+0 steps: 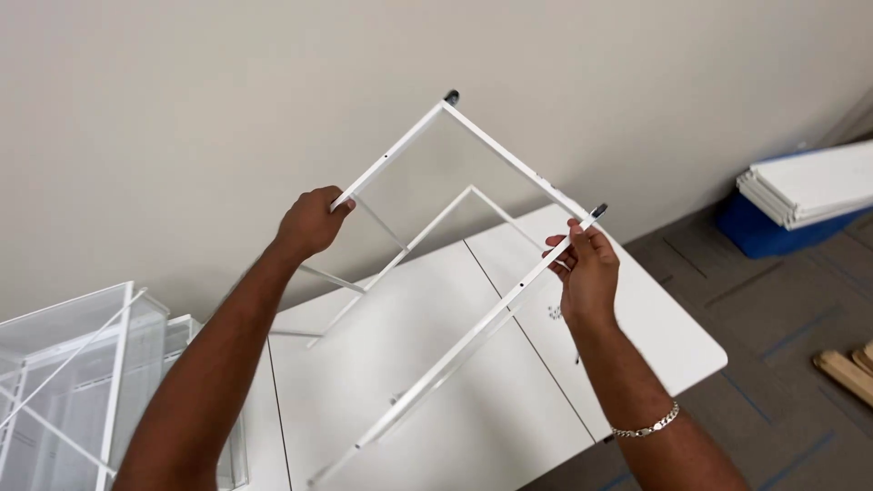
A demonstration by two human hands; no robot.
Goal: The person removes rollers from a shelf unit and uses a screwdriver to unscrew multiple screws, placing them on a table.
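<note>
I hold a white metal frame [473, 127] up in front of the wall, over a white table [673, 336]. My left hand [311, 221] grips one long bar of the frame near its middle. My right hand [587, 268] pinches a second long bar [455, 355] close to its black-capped end. A top crossbar joins the bars, with another black cap at the far corner [451, 96]. Thin white cross rods run between the bars. A silver bracelet [647, 424] sits on my right wrist.
White wire mesh baskets in a frame [64, 364] stand at the lower left beside the table. A blue bin [764, 227] with white panels stacked on it [818, 182] rests on the grey carpet at right. Wooden pieces [846, 368] lie at the right edge.
</note>
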